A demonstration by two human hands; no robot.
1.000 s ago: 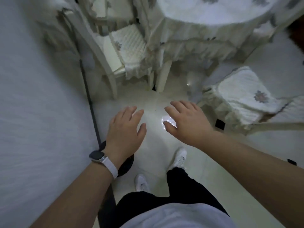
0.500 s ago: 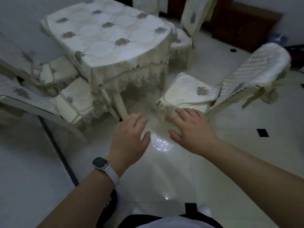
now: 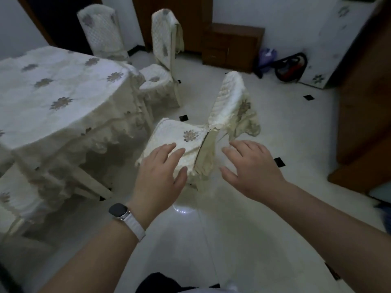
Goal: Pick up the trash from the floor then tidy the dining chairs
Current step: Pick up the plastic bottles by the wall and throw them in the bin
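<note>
The table point(image 3: 63, 96) stands at the left. A chair point(image 3: 190, 134) stands off its right edge, pulled away onto the open floor point(image 3: 232, 240), seat toward the table, back to the right. Behind it a second chair point(image 3: 163, 66) sits near the table's far right corner, a third point(image 3: 101, 30) at the far edge. A cabinet point(image 3: 230, 49) stands against the rear wall, bags point(image 3: 289, 66) to its right.
</note>
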